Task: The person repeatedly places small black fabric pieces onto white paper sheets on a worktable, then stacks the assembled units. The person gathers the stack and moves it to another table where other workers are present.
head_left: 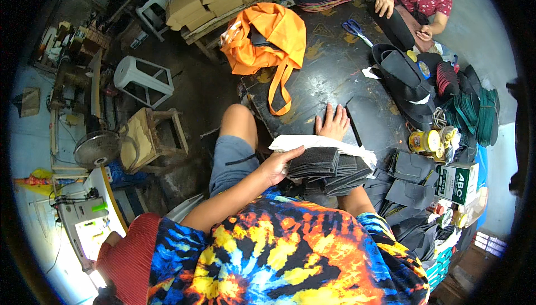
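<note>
- Left grip (276, 166) (the person's bare left hand): clamped on the left end of a stack of thin, dark grey to black, cloth-like pieces (315, 164), with the thumb uppermost; the other fingers were largely hidden.
- Position of the stack: directly before the torso in the tie-dyed shirt (279, 249), at the near side of the black-topped bench (335, 82). Its layers were fanned unevenly toward the right, and whether its underside touched the bench could not be told.
- White, cloth-like strip (340, 145): lay along the far edge of the stack.
- Right grip (334, 122) (the bare right hand): lay palm down on the bench beyond the stack, its fingers apart and holding nothing visible; the stack hid the wrist.
- Bright orange cloth bag (287, 29): stood farther off on the bench, one strap trailing toward the right grip.
- Right side of the bench: a yellow, cylindrical tub (424, 141), a green-and-white carton (456, 184) and flat, dark grey cut pieces (410, 165) were crowded together.
- Far right: blue-handled scissors (355, 29) lay near a co-worker's hand (385, 2), which rested on a long black piece (395, 29).
</note>
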The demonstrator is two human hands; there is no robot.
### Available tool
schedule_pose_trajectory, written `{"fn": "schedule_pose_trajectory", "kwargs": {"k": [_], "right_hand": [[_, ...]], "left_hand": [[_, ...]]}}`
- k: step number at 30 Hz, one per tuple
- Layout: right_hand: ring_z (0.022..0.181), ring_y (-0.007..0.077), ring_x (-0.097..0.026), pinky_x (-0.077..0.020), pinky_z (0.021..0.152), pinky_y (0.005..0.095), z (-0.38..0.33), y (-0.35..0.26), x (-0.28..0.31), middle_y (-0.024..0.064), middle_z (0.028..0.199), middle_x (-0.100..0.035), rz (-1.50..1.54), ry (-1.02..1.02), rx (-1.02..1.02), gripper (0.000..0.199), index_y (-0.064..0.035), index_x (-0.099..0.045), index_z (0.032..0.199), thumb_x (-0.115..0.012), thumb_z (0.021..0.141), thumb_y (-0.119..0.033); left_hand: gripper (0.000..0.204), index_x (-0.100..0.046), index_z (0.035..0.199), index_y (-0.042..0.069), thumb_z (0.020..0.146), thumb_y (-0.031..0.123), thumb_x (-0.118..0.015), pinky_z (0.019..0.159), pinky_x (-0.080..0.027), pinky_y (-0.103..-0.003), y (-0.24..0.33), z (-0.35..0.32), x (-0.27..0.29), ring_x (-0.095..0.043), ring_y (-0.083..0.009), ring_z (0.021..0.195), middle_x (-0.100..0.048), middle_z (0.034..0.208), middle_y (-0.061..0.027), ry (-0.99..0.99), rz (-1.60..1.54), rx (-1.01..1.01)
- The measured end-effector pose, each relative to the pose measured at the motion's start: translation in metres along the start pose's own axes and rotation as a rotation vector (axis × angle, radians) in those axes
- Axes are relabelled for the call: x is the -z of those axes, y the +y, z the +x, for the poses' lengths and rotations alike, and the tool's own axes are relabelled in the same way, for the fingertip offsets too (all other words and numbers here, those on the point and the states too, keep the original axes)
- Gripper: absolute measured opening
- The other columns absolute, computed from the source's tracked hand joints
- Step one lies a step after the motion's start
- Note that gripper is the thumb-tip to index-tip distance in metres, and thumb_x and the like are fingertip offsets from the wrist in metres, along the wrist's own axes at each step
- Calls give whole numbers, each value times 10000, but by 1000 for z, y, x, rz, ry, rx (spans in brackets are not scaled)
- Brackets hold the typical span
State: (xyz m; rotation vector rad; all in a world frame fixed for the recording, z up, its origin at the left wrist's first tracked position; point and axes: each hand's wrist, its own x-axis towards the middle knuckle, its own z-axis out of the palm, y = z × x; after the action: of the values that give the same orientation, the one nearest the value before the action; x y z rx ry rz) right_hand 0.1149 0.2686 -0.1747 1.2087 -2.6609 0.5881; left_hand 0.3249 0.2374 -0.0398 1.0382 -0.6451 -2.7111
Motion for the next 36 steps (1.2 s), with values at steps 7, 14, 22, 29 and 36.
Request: {"fn": "schedule_pose_trajectory", "kwargs": {"k": [7, 14, 22, 29, 36], "right_hand": [[1492, 431, -353, -255, 1204, 633, -3, 3, 1, 229, 1573, -448, 45, -48, -18, 695, -151, -525, 1519, -725, 904, -407], [1497, 417, -356, -265, 1206, 604, -1, 6, 8, 234, 1576, -437, -1, -50, 63, 720, -140, -506, 1534, -729, 894, -384], [1443, 419, -443, -272, 1208, 594, -11, 53, -37, 249, 1576, -446, -101, 25, 230, 729, -163, -491, 1561, -627, 937, -514], [1560, 405, -264, -230, 1232, 626, -17, 42, -9, 194, 1690, -298, -133, -194, 154, 691, -178, -361, 1633, -606, 1015, -364], [1481, 531, -309, -339, 1216, 548, -90, -39, 83, 330, 1598, -334, -4, -822, 294, 1091, -95, -358, 1601, -943, 706, -309]], "left_hand": [[378, -659, 1319, 16, 985, 172, -744, 971, -563, -382, 5, 2, 0, -690, -206, 1130, -720, 1255, -80, 77, -35, 66], [430, -654, 1350, 16, 964, 165, -773, 1091, -460, -342, 4, -3, 10, -625, -182, 1238, -699, 1322, -73, 93, 48, -166], [421, -651, 1352, 24, 976, 184, -753, 1015, -555, -359, 29, -47, 41, -692, -212, 1159, -717, 1286, -94, 222, -254, -300], [351, -664, 1300, -16, 1015, 187, -693, 957, -601, -397, 62, -105, 98, -730, -255, 1082, -734, 1220, -149, 273, -482, -471], [378, -653, 1353, 28, 1057, 252, -583, 1107, -494, -461, 38, -177, 187, -653, -278, 1231, -695, 1341, -106, 469, -618, -617]]}}
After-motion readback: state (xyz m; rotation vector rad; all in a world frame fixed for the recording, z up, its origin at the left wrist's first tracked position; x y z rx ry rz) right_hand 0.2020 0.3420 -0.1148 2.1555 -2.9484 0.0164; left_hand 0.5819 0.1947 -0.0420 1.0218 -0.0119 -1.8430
